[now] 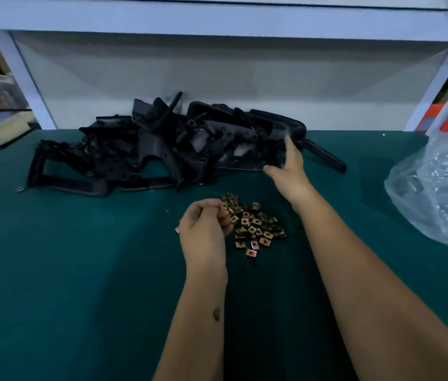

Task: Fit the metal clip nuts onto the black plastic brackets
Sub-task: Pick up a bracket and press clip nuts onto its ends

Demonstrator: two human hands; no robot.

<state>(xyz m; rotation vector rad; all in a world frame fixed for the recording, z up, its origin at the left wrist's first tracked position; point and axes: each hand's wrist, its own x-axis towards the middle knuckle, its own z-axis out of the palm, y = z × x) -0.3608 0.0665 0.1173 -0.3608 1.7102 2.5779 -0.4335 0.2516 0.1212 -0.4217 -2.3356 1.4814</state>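
A heap of black plastic brackets lies at the back of the green table. In front of it sits a small pile of brass-coloured metal clip nuts. My left hand hovers at the pile's left edge, its fingers curled and pinching a clip nut at the fingertips. My right hand reaches toward the right end of the bracket heap with fingers spread and straight, holding nothing; whether it touches a bracket I cannot tell.
A crumpled clear plastic bag holding dark parts lies at the right edge of the green table mat. A grey back panel and white frame posts stand behind the brackets. Orange boxes show at far right.
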